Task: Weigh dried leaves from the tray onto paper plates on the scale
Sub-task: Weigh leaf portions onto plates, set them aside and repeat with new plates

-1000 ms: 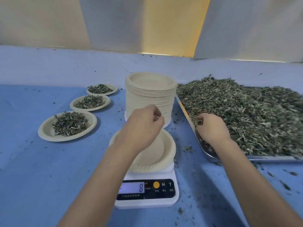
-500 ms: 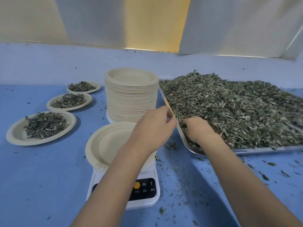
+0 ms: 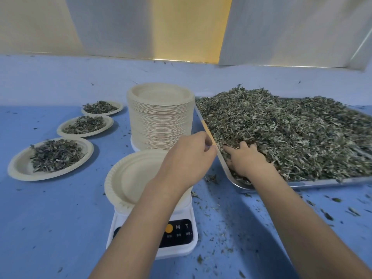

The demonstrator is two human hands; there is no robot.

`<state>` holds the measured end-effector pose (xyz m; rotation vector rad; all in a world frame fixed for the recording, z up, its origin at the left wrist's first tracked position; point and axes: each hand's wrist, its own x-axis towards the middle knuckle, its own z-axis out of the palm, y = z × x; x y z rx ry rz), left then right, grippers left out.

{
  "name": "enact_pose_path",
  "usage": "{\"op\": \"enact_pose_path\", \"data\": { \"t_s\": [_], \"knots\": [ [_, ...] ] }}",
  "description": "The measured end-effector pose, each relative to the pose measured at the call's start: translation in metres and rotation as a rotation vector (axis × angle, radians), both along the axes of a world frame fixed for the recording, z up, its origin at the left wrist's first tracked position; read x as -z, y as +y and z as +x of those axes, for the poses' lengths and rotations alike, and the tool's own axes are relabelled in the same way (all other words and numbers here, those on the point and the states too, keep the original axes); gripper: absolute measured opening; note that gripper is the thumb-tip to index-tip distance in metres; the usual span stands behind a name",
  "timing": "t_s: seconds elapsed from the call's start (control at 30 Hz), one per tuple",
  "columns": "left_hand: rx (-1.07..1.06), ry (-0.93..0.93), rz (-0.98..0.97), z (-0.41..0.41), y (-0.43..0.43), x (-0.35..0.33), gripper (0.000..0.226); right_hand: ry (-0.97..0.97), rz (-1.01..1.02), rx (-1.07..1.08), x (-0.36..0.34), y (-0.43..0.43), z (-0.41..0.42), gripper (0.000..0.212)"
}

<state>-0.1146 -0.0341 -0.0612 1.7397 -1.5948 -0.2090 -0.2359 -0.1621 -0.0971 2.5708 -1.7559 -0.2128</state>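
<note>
A metal tray (image 3: 326, 182) is set on the right of the blue table (image 3: 50, 222) and is heaped with dried leaves (image 3: 291, 133). The right hand (image 3: 248, 161) is laid on the near left corner of the heap, its fingers spread and straight, the tips partly buried in the leaves. The left hand (image 3: 189, 158) is held just beside the tray's left rim with its fingers curled inward; whether anything is pinched between them cannot be told. A white scale (image 3: 179, 245) is placed at the near middle of the table, and an empty paper plate (image 3: 128, 176) is carried on it. The plate's right side and most of the scale's display are hidden by the left forearm, which is stretched across both; only an orange button and the letters M and T are left visible. A tall stack of plates (image 3: 161, 117) is stood just behind the scale, close to the tray's far left corner. Three filled plates are lined up on the left, well apart from the tray: a near one (image 3: 18, 168), a middle one (image 3: 64, 129) and a far one (image 3: 118, 106), each loaded with a small heap of leaves. Loose leaf scraps (image 3: 330, 215) are scattered over the table in front of the tray and around the scale.
</note>
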Motion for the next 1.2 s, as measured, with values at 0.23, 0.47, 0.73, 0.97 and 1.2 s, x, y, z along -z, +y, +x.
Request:
{"op": "enact_pose_path", "data": {
  "t_s": [0.23, 0.47, 0.73, 0.97, 1.2],
  "knots": [
    [-0.071, 0.259, 0.016, -0.011, -0.004, -0.006, 0.013, -0.015, -0.049, -0.067, -0.002, 0.004, 0.001, 0.044],
    [-0.128, 0.715, 0.029, -0.027, -0.014, -0.01, 0.008, -0.203, -0.1, -0.034, 0.001, 0.005, -0.001, 0.042],
    [-0.202, 1.301, 0.092, -0.042, -0.051, 0.0, 0.021, -0.873, -0.031, 0.136, -0.013, -0.004, -0.01, 0.033],
    [-0.038, 1.509, 0.091, -0.069, -0.08, 0.013, 0.056, -1.344, 0.155, 0.238, -0.013, 0.004, -0.012, 0.036],
    [-0.092, 1.831, 0.047, -0.079, -0.083, 0.019, 0.06, -1.719, 0.363, 0.37, -0.006, 0.005, -0.003, 0.049]
  ]
}}
